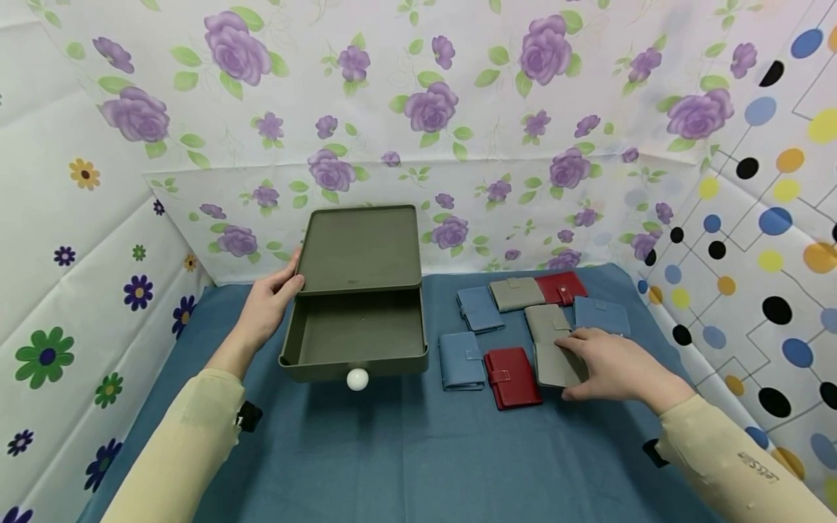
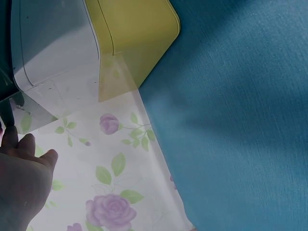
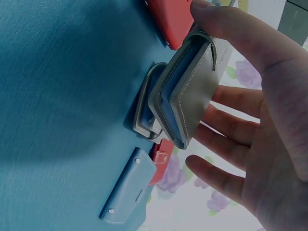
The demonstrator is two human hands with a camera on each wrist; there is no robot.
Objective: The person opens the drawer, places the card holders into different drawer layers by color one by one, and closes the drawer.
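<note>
My left hand touches the left side of an olive-green drawer box, thumb at its top edge. The box's drawer is pulled out towards me, its round white knob at the front. On the right, my right hand pinches a grey wallet between thumb and fingers. The right wrist view shows this wallet tilted, its strap near the thumb. Just beyond it lies another grey wallet. Left of the held wallet is a red wallet, with a blue wallet beside that.
Behind lie another blue wallet, a grey wallet and a red wallet. A further blue wallet is beyond my right hand. Blue cloth covers the table, and patterned sheets enclose it at the back and sides.
</note>
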